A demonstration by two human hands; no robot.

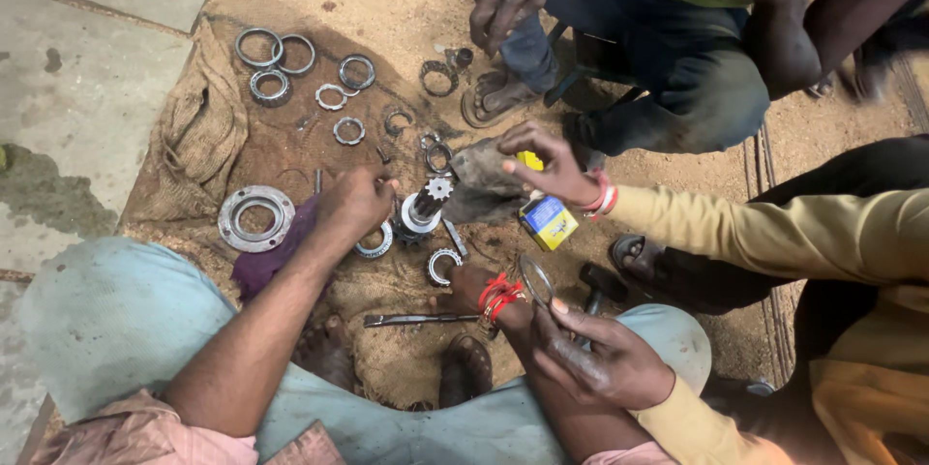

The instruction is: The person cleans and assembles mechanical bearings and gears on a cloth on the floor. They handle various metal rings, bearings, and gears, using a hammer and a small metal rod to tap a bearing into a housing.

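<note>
Your left hand (356, 202) curls knuckles-up over a greasy steel bearing ring (375, 242) on rough burlap (198, 136); whether it grips, you cannot tell. Your right hand (471, 283), wrist wrapped in red thread, is mostly hidden beside a toothed gear shaft (426, 206).

About a dozen metal bearing rings (273, 57) lie on the sandy ground, beside one large flanged disc (254, 217), one splined gear shaft (424, 206) and one hammer (600, 284).
</note>
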